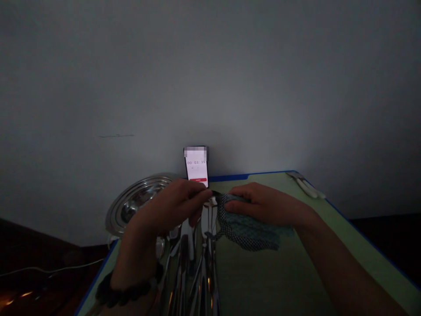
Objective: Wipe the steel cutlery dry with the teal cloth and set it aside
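Observation:
My left hand (177,202), with a dark beaded bracelet at the wrist, pinches one end of a piece of cutlery (216,193). Only a short dark metal stretch of it shows between my hands, so its kind is unclear. My right hand (250,202) is closed on a green cloth (256,228) with a black-and-white checked edge, wrapped about the other end. The cloth's loose part hangs down over the table. Below my left hand lies a pile of metal cutlery (184,267), knives among it, running toward me.
A shiny round metal bowl (115,210) stands at the table's left. Against the grey wall (263,87) leans a phone (196,169) with a running timer. White-handled cutlery (307,186) lies by the right edge of the green, blue-rimmed table (335,245). A white cable (66,267) runs at left.

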### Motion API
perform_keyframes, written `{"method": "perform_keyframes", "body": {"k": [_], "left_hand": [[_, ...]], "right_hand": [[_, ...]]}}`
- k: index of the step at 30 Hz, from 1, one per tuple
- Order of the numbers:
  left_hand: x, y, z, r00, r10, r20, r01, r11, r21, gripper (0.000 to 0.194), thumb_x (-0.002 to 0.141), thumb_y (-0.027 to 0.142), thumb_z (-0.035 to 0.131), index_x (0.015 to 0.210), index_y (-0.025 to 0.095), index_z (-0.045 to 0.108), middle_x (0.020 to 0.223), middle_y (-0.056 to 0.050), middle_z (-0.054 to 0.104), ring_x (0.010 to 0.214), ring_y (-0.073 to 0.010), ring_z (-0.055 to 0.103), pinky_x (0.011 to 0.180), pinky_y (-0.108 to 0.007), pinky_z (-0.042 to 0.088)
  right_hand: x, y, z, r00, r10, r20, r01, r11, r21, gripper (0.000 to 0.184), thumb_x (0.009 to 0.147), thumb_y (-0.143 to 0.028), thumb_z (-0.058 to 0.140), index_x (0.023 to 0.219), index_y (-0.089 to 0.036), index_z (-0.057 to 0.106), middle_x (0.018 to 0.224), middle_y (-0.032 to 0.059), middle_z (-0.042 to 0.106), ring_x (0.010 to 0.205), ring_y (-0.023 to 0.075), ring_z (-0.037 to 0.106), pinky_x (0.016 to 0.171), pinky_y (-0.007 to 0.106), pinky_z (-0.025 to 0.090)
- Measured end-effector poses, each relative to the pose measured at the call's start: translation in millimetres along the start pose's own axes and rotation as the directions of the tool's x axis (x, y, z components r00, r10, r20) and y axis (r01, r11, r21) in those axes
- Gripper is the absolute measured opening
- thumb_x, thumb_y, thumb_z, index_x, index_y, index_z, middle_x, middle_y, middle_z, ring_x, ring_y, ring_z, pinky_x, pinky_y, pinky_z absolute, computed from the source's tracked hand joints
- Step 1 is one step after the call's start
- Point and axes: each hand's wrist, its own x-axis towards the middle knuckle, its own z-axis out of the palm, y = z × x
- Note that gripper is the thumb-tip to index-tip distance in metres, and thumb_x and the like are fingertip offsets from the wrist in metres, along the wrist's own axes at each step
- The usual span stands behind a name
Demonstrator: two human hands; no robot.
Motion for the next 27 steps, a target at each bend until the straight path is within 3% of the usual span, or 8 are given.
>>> {"method": "perform_keyframes", "body": {"k": [6, 9, 12, 18, 23, 27], "left_hand": [[-5, -8, -6.3, 1.000, -0.013, 0.025, 0.013, 1.000, -0.018, 0.041, 0.091, 0.038, 0.035, 0.064, 0.016, 0.056, 0.052, 0.003, 0.054, 0.049, -0.0081, 0.047, 0.051, -0.019, 0.035], [-1, -5, -1.2, 0.991, 0.002, 0.131, -0.001, 1.000, -0.004, 0.039, 0.091, 0.038, 0.035, 0.067, 0.016, 0.057, 0.054, 0.003, 0.056, 0.048, -0.0079, 0.048, 0.050, -0.019, 0.035], [5, 2, 6.3, 0.975, 0.010, 0.221, -0.014, 1.000, 0.014, 0.035, 0.090, 0.034, 0.036, 0.068, 0.015, 0.056, 0.057, 0.002, 0.059, 0.050, -0.0082, 0.050, 0.049, -0.019, 0.035], [3, 14, 7.5, 0.997, -0.011, 0.082, 0.003, 0.996, 0.092, 0.032, 0.089, 0.034, 0.040, 0.066, 0.016, 0.053, 0.051, 0.006, 0.041, 0.046, -0.0065, 0.039, 0.042, -0.018, 0.026], [3, 16, 8.6, 0.997, 0.021, 0.079, -0.031, 0.992, 0.124, 0.037, 0.090, 0.043, 0.038, 0.073, 0.017, 0.058, 0.057, 0.005, 0.049, 0.051, -0.0077, 0.044, 0.048, -0.020, 0.030], [7, 12, 12.8, 0.993, 0.030, 0.111, -0.045, 0.991, 0.129, 0.037, 0.090, 0.044, 0.038, 0.074, 0.017, 0.059, 0.060, 0.004, 0.054, 0.055, -0.0084, 0.048, 0.051, -0.021, 0.032]], "right_hand": [[-10, -1, -12, 0.987, 0.091, 0.131, -0.094, 0.995, 0.019, 0.029, 0.090, -0.039, 0.042, 0.089, -0.019, 0.062, 0.079, -0.0003, 0.064, 0.068, 0.0131, 0.056, 0.056, 0.023, 0.038], [-20, 0, -22, 0.973, 0.131, 0.192, -0.127, 0.991, -0.037, 0.028, 0.088, -0.039, 0.045, 0.091, -0.018, 0.064, 0.080, 0.0002, 0.065, 0.070, 0.0138, 0.058, 0.059, 0.024, 0.040], [-28, -3, -30, 0.974, 0.142, 0.176, -0.124, 0.986, -0.109, 0.027, 0.087, -0.039, 0.048, 0.092, -0.018, 0.065, 0.079, 0.0001, 0.065, 0.070, 0.0136, 0.058, 0.059, 0.023, 0.040], [-29, -17, -30, 0.985, 0.137, 0.101, -0.124, 0.985, -0.118, 0.025, 0.085, -0.039, 0.051, 0.092, -0.019, 0.065, 0.078, -0.0012, 0.065, 0.068, 0.0115, 0.057, 0.058, 0.021, 0.039], [-21, -22, -22, 0.993, 0.083, 0.080, -0.072, 0.989, -0.127, 0.030, 0.085, -0.044, 0.050, 0.093, -0.020, 0.064, 0.077, -0.0008, 0.065, 0.068, 0.0113, 0.057, 0.059, 0.022, 0.038], [-22, -19, -21, 0.987, 0.114, 0.110, -0.095, 0.982, -0.165, 0.034, 0.085, -0.048, 0.047, 0.091, -0.019, 0.064, 0.076, 0.0004, 0.064, 0.068, 0.0124, 0.058, 0.059, 0.022, 0.037]]}}
